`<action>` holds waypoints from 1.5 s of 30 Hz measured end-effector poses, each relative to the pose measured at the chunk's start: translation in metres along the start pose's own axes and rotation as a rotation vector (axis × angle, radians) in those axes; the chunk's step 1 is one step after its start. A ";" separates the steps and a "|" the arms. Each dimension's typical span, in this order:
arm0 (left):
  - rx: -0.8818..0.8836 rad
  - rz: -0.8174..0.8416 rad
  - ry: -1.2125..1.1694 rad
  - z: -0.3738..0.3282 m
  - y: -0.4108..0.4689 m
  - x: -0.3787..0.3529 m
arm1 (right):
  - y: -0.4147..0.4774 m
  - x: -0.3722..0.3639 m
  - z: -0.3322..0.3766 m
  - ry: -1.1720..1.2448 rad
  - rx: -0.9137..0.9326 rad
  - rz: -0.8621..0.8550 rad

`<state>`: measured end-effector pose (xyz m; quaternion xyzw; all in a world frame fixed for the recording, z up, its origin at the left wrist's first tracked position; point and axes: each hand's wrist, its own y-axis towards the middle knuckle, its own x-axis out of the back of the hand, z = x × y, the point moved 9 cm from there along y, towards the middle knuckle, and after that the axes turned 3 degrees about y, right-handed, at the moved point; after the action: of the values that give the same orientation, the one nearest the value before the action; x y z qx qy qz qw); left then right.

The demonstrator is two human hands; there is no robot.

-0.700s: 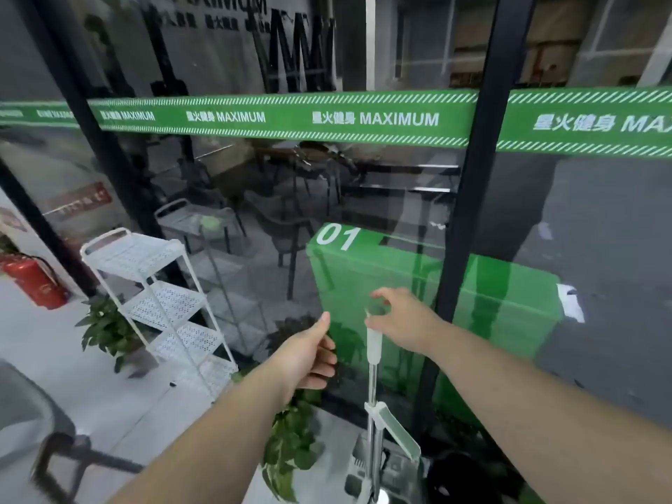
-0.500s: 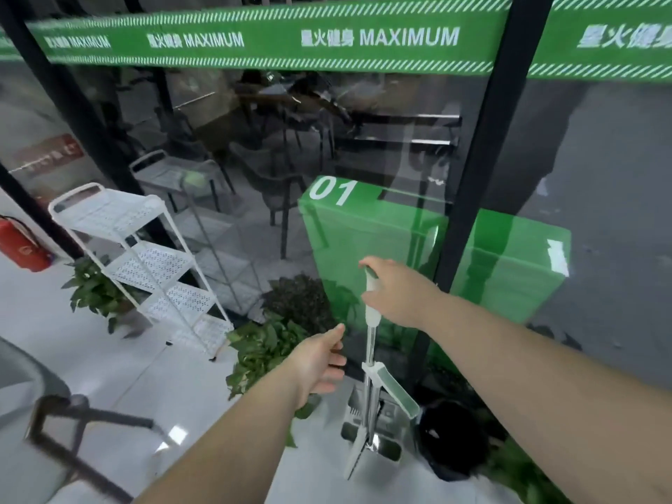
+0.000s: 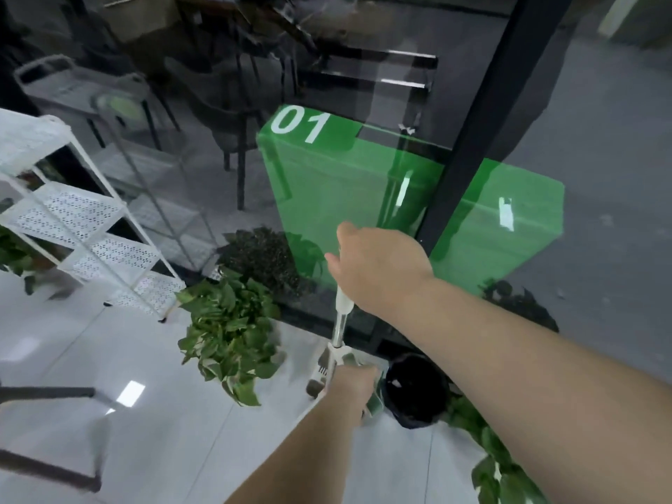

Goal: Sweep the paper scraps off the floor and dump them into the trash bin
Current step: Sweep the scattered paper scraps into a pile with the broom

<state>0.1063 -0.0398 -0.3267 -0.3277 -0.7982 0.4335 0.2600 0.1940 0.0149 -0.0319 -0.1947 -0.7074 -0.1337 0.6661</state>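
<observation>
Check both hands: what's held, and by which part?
Right hand grips the sweeping set's long handle at its white top end. Left hand is lower down the same handle, by the clip; its fingers are hidden, so a hold cannot be told.

The floor (image 3: pixel 163 449) is pale, glossy tile, with a bright patch of reflected light left of centre; at the left a white perforated rack (image 3: pixel 83 227) stands on it, its feet near the glass wall; just right of the rack sits a leafy green plant (image 3: pixel 229 332), and behind that, against the glass, a darker-leaved plant (image 3: pixel 262 256); right of the green plant a broom-and-dustpan set (image 3: pixel 323 372) stands upright, its lower end blurred; just beside it sits a black round container (image 3: pixel 416 391); trailing green leaves (image 3: pixel 502 471) spread over the tile at lower right; dark metal legs (image 3: pixel 47 392) cross the lower left.
</observation>
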 end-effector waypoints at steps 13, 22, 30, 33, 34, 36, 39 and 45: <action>-0.240 -0.243 0.579 0.028 -0.012 0.088 | -0.019 -0.003 0.001 0.305 -0.212 0.044; -0.327 -0.330 0.883 0.025 -0.041 0.162 | -0.017 0.014 0.019 0.360 -0.247 0.000; -0.303 -0.433 0.875 0.067 -0.071 0.237 | -0.033 0.051 -0.042 0.256 -0.453 0.038; -0.308 -0.475 0.827 0.053 -0.078 0.255 | -0.033 0.064 -0.045 0.418 -0.493 -0.108; -0.304 -0.494 0.826 0.049 -0.081 0.263 | -0.037 0.068 -0.049 0.493 -0.529 -0.179; -0.294 -0.519 0.841 0.045 -0.086 0.279 | -0.050 0.076 -0.056 0.586 -0.593 -0.271; -0.320 -0.520 0.828 0.041 -0.091 0.282 | -0.068 0.072 -0.054 0.539 -0.623 -0.255; -0.352 -0.409 0.728 0.048 -0.089 0.257 | -0.106 -0.005 -0.042 0.689 -0.710 -0.023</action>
<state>-0.1205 0.0911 -0.2395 -0.3334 -0.7646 0.0874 0.5446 0.1838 -0.0984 -0.0258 -0.3464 -0.3588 -0.4305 0.7523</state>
